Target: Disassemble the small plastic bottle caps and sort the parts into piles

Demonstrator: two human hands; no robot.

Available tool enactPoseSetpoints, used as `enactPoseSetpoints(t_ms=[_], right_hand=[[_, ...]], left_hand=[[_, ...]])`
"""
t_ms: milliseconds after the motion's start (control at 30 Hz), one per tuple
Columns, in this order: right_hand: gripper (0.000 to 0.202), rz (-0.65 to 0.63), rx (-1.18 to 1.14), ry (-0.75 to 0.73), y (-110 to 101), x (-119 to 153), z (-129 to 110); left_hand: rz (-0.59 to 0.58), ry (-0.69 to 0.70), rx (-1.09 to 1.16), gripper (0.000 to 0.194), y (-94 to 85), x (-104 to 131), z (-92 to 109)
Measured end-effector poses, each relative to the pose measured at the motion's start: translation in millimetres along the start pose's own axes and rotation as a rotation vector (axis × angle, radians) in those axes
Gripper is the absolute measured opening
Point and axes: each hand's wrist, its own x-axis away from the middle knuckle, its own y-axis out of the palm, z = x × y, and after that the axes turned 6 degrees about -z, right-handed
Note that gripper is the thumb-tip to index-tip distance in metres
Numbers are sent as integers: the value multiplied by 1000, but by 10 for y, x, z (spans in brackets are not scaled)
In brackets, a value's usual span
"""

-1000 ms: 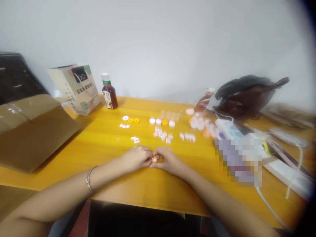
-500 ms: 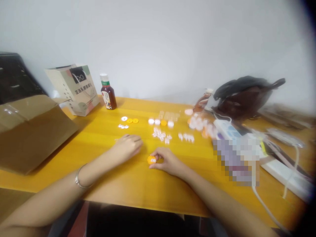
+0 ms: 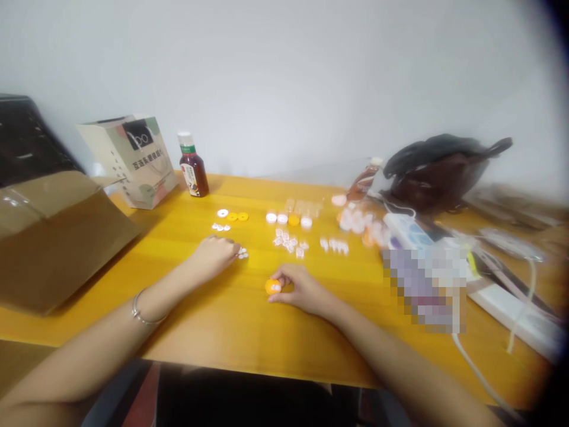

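Note:
My right hand [image 3: 297, 289] pinches an orange round piece [image 3: 272, 287] with small white bits on it, low over the table. To its left, my left hand [image 3: 216, 254] has its fingers bent together beside several small white pieces [image 3: 242, 253]; whatever its fingertips hold is hidden. Behind it lie white bits [image 3: 221, 227] and a row of one white and two orange discs [image 3: 232, 217]. Farther right are a row of round caps [image 3: 294, 220], a cluster of small white pieces [image 3: 287, 241] and another small white group [image 3: 334, 246].
On the left stand a cardboard box [image 3: 66, 237], a paper bag [image 3: 137, 160] and a dark bottle [image 3: 194, 169]. At the right are a heap of caps [image 3: 358, 220], a second bottle [image 3: 364, 181], a dark bag [image 3: 435, 178], a power strip [image 3: 511, 311] and cables.
My left hand has moved left and slightly back, uncovering small white pieces near its fingertips. My right hand still holds the orange piece in about the same place.

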Motion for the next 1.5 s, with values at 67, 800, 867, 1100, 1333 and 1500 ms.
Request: enactPoseSetpoints(t_ms=[67, 800, 867, 1100, 1333, 1500], right_hand=[[32, 5, 0, -5, 2, 0, 3], [32, -4, -43, -29, 5, -39, 36], [32, -8, -45, -27, 7, -46, 42], [31, 7, -40, -19, 23, -60, 69], [31, -6, -17, -12, 6, -58, 63], [32, -19, -20, -22, 2, -59, 64]], left_hand=[[-4, -2, -2, 22, 4, -1, -9], [190, 473, 612, 21, 136, 6, 621], [176, 459, 619, 22, 146, -18, 630], [246, 390, 440, 24, 181, -35, 683], [348, 480, 208, 26, 206, -44, 683], [367, 483, 188, 29, 233, -71, 678]])
